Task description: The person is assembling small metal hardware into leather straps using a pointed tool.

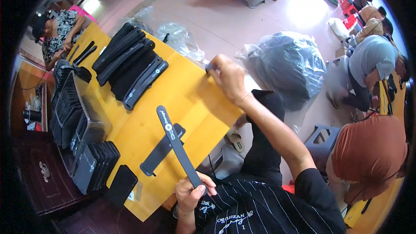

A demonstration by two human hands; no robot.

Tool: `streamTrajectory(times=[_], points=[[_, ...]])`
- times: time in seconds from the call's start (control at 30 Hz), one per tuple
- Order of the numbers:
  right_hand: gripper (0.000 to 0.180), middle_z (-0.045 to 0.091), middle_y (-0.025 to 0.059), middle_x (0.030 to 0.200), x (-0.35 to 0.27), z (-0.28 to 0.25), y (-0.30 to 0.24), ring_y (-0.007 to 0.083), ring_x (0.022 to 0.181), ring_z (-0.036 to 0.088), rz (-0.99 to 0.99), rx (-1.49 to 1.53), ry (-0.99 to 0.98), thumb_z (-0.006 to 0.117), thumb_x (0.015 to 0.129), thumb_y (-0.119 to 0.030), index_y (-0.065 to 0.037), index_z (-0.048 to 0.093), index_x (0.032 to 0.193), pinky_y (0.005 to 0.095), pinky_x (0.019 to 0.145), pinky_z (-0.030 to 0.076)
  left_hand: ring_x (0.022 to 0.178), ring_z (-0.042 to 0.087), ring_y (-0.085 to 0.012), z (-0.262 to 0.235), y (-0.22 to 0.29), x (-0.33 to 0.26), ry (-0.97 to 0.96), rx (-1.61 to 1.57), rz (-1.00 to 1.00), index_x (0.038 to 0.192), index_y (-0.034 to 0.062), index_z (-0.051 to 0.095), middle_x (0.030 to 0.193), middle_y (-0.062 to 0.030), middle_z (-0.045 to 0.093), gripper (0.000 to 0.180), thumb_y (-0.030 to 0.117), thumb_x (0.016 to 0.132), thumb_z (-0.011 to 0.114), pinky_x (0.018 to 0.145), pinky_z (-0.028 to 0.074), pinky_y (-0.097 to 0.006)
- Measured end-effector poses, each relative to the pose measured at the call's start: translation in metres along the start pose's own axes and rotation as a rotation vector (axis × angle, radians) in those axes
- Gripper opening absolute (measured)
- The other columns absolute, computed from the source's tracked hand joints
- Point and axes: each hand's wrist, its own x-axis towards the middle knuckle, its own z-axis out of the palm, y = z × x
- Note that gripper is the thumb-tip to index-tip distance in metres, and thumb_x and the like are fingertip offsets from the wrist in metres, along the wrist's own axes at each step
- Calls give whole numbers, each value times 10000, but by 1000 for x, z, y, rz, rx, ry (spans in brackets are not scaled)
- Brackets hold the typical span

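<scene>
My left hand (190, 195) is closed around the lower end of a long black strap (182, 154) with pale print and a rounded far tip. The strap slants up over the table. Below it, a second dark strap (156, 156) lies flat on the yellow tabletop. My right hand (227, 78) is stretched out to the table's far right corner. Its fingers are pinched together at a small dark piece (209, 67), whose kind I cannot make out. Stacked black straps (134, 60) lie farther up the table.
A clear plastic bin (93, 104) of dark folded straps stands along the left edge, beside another bundle (95, 164). A large plastic-wrapped bag (288, 67) sits on the floor to the right. One person (65, 30) works at the far left; several others sit along the right.
</scene>
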Motion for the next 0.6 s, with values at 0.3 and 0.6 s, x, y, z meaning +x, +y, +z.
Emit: streamTrajectory(times=[0.3,0.6], points=[[139,530,83,780,-12,83,-45,265,654,644,-246,-156,-263,574,858,-187,-89,476,853,375,512,497,503,558,-181,-22,-18,-3,219,-248,165,742,-2,525,698,-166,596,126,42,823,610,447,470,-263],[194,527,137,853,-9,102,-62,331,741,633,-173,-23,-420,597,833,-164,-47,457,900,438,600,510,484,532,-201,-34,-14,2,319,-283,269,821,80,400,707,-183,575,293,154,855,681,436,463,-274]])
